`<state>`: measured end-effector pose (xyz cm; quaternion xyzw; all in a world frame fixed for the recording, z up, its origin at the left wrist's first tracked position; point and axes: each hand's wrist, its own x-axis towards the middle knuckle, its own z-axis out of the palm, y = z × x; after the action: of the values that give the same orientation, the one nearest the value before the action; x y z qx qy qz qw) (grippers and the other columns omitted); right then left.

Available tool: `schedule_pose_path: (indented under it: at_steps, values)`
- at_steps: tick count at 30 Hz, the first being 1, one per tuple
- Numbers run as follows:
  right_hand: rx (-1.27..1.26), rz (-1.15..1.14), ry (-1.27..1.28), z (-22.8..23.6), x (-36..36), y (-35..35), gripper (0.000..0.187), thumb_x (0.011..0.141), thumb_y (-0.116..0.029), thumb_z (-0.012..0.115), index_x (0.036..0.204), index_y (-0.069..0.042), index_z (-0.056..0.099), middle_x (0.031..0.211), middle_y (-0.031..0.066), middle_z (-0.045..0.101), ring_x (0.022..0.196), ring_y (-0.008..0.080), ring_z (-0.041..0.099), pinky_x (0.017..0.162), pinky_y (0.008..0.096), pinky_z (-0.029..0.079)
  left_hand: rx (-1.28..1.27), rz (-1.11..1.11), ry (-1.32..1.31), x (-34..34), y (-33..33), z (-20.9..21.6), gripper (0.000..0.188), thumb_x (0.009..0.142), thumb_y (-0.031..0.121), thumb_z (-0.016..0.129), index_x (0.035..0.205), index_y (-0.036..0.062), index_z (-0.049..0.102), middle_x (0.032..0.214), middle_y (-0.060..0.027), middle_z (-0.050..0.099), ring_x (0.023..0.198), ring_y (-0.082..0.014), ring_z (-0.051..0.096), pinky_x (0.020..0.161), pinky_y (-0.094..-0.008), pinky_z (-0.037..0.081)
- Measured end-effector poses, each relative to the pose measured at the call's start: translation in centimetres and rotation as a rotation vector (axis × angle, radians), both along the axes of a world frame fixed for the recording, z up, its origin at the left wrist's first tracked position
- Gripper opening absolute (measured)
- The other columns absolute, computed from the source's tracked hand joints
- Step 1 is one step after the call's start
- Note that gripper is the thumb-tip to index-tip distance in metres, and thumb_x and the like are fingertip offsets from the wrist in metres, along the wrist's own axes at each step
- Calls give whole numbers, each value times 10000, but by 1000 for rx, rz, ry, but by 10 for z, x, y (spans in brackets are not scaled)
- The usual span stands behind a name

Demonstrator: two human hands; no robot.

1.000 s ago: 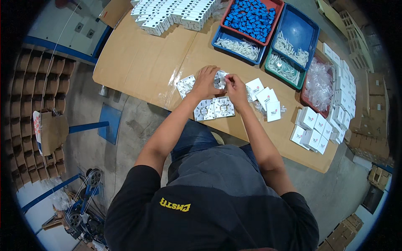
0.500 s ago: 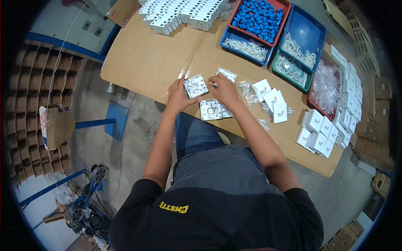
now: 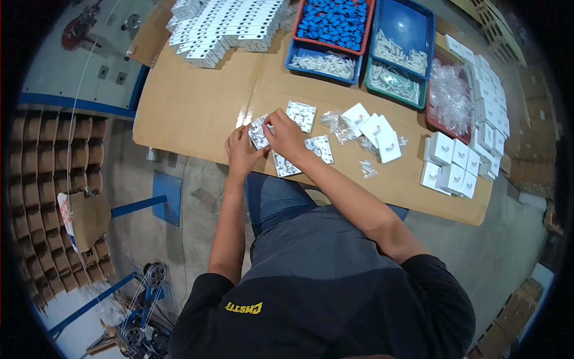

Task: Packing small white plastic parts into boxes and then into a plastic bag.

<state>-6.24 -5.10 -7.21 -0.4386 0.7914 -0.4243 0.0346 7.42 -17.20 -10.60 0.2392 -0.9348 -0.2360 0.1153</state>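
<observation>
On the brown cardboard-covered worktop (image 3: pixel 185 102) we log: square white plates (image 3: pixel 301 116) in front; behind them, leftward, stacked white rectangular boxes (image 3: pixel 233 27); behind, rightward, small blue parts (image 3: pixel 333 24) in a red plastic tray (image 3: pixel 368 29); far right, square white cartons (image 3: pixel 442 148).

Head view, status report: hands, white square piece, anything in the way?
Left hand around left side of white square plastic piece. Right hand over its right side, partly hiding it. Three similar pieces close by.

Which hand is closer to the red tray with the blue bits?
Right. The right hand is at the white square piece, below and left of the red tray in the picture; the left hand holds that piece's left side, farther from the tray.
</observation>
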Motion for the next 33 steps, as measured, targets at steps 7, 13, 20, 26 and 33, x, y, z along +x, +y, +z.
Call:
schedule_pose_path:
  at_steps: [7,13,20,26,33]
  values:
    - [-20,-270,-310,-2,-62,125,269,889,-158,663,1134,-49,683,1089,169,651,980,332,650,845,402,518,-21,206,281,6,31,4,946,716,397,866,1454,12,416,1390,-238,431,1276,-392,418,1055,-470,352]
    - [389,-648,108,0,-68,248,436,813,-268,762,1207,-116,658,1274,236,538,1168,404,538,975,473,451,108,47,72,24,96,31,1005,628,453,896,1418,31,440,1391,-208,438,1299,-363,389,1064,-467,332]
    - [355,-578,50,-15,-82,274,560,774,-275,820,1260,-88,616,1236,236,569,1188,400,530,993,469,445,71,-28,-56,22,92,21,960,625,410,890,1410,51,471,1413,-123,468,1284,-331,406,1088,-448,303]
    - [41,-580,-379,-5,-103,296,619,792,-282,810,1311,-60,557,1229,158,595,1137,316,592,952,410,482,445,-49,150,30,77,22,894,722,287,852,1468,53,420,1407,-150,484,1259,-309,491,1114,-419,340]
    - [-652,-18,-1428,64,-84,276,697,880,-294,680,1448,9,413,1367,185,544,1266,320,550,1057,417,452,1922,101,707,-6,95,78,799,876,491,469,1533,68,307,1465,-209,452,1354,-420,432,1138,-636,254]
